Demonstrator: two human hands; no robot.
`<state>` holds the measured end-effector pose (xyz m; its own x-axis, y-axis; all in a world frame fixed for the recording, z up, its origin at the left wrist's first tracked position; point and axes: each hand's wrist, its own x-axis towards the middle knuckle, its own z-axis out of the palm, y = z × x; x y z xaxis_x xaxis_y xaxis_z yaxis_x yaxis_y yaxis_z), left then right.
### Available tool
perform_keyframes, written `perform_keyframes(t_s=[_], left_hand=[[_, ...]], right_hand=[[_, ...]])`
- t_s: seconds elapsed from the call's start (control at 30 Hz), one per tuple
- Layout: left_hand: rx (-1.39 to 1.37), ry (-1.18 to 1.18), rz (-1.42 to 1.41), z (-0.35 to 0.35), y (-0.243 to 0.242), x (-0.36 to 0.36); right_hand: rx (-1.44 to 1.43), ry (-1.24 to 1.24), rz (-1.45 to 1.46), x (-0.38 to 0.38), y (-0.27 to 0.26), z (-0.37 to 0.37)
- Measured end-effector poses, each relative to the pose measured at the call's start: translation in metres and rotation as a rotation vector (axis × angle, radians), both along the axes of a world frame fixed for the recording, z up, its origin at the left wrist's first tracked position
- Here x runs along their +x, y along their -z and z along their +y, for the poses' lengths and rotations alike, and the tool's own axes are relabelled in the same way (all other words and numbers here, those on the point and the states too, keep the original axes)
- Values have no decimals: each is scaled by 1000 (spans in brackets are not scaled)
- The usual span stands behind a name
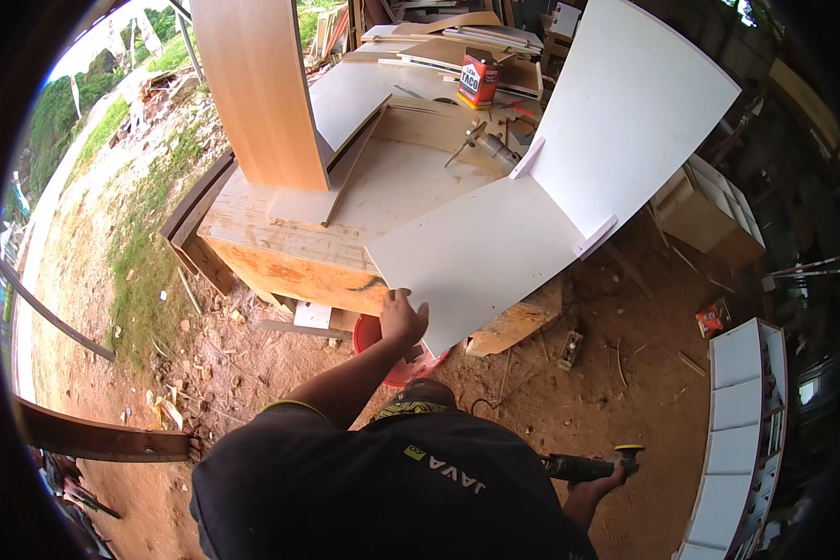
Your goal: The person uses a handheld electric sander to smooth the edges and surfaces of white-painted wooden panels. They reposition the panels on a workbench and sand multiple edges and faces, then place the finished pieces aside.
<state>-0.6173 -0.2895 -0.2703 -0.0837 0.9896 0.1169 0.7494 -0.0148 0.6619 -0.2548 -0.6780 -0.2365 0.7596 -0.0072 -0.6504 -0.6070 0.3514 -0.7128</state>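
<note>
My left hand [402, 318] grips the near left edge of a flat white panel [483, 252], thumb on the upper face, fingers partly hidden. This panel lies over the corner of a wooden workbench [294, 269] and meets a second, raised white panel [637, 112] at its far right end. Small pale strips [597, 238] sit at both ends of that joint. Low at my right side, away from the panels, my right hand [593, 486] holds a black angle grinder [581, 467] fitted with a yellow backing pad [628, 447], which faces upward.
A wood-grain board [259, 91] stands upright on the bench. Behind lie a power drill [493, 147], a red tin [477, 78] and stacked boards [462, 45]. Below the bench is a red basin [392, 374]. A white shelf unit [735, 413] stands right; a cord [497, 402] crosses the dirt.
</note>
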Motion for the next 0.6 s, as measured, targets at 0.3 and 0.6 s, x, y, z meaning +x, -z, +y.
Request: perform_keyframes(t_s=[0.3, 0.6], left_hand=[[125, -83, 111, 128, 4, -78], [-195, 390, 187, 221, -28, -35]], right_hand=[[-127, -73, 3, 6, 48, -1], [-278, 33, 50, -57, -5, 53]])
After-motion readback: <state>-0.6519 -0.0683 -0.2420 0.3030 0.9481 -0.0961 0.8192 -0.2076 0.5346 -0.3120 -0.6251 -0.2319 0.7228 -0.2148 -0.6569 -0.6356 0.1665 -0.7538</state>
